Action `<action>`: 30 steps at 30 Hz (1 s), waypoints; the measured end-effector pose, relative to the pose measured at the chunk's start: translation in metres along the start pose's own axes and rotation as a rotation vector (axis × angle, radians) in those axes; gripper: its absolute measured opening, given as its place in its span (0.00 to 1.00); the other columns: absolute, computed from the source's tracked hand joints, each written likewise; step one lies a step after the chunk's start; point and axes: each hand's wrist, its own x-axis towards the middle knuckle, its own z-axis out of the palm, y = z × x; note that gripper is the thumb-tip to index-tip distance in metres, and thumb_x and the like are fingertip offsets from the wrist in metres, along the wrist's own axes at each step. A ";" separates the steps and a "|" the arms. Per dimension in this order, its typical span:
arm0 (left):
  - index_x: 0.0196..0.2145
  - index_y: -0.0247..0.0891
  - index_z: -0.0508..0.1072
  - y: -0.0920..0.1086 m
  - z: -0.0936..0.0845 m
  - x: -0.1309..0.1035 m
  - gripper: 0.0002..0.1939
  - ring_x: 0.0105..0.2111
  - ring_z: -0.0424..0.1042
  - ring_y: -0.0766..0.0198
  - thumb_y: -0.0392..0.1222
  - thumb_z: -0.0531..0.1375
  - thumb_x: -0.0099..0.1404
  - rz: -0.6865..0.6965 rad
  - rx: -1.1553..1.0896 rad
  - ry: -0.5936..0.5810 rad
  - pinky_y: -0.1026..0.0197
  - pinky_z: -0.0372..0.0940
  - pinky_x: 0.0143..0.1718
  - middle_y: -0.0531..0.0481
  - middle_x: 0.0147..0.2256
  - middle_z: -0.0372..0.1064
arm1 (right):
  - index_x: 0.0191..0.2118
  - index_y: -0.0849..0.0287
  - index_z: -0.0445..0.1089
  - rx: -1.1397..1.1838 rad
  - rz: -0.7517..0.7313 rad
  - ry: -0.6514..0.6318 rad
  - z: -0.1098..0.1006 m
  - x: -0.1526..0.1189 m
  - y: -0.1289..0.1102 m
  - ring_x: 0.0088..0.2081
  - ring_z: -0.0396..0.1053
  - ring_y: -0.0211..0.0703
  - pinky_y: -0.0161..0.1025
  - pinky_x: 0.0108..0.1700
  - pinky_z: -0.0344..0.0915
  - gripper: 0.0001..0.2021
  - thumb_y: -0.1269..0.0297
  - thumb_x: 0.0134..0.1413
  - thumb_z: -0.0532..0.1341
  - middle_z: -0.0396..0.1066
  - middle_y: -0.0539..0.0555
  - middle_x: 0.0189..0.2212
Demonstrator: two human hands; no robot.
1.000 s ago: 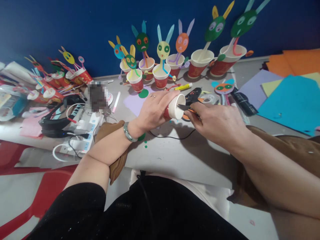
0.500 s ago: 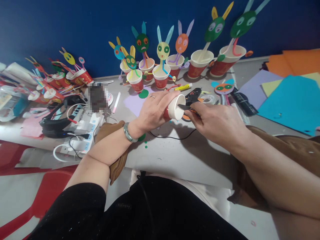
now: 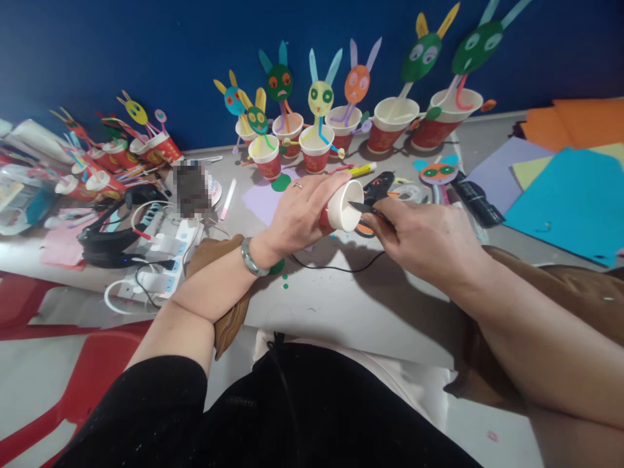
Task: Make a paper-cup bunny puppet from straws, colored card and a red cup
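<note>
While snug within curled left hand [image 3: 303, 213], tapered paper cup [image 3: 341, 209], with pointed blade [image 3: 359, 207] in pinched right hand [image 3: 423, 234]

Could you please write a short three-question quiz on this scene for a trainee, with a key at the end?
1. Multiple choice: how is the paper cup in the left hand positioned?
A) standing upright
B) tipped sideways
C) turned fully upside down

2. True or false: the left arm wears a bracelet.

3. Fill in the blank: the dark pointed tool in the right hand points at the cup's ____.

Key: 1. B; 2. True; 3. opening.
</note>
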 end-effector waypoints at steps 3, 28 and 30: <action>0.68 0.33 0.63 0.000 0.000 0.000 0.37 0.60 0.74 0.50 0.67 0.49 0.78 0.018 0.029 0.014 0.49 0.69 0.58 0.31 0.60 0.74 | 0.45 0.59 0.78 -0.008 0.000 0.023 0.000 -0.001 0.000 0.31 0.72 0.55 0.43 0.33 0.45 0.23 0.52 0.72 0.49 0.79 0.63 0.32; 0.68 0.34 0.64 -0.001 0.002 0.000 0.34 0.59 0.75 0.50 0.62 0.45 0.80 0.064 0.067 0.005 0.46 0.68 0.58 0.31 0.59 0.75 | 0.47 0.60 0.76 -0.028 0.035 -0.014 -0.005 -0.003 -0.005 0.32 0.73 0.56 0.43 0.34 0.47 0.22 0.53 0.71 0.49 0.80 0.66 0.36; 0.68 0.35 0.64 -0.001 0.002 0.000 0.33 0.59 0.75 0.50 0.61 0.46 0.80 0.066 0.059 0.004 0.46 0.68 0.58 0.31 0.59 0.75 | 0.47 0.59 0.77 -0.044 0.029 -0.012 -0.004 -0.003 -0.005 0.31 0.72 0.55 0.43 0.34 0.46 0.22 0.52 0.71 0.49 0.80 0.65 0.36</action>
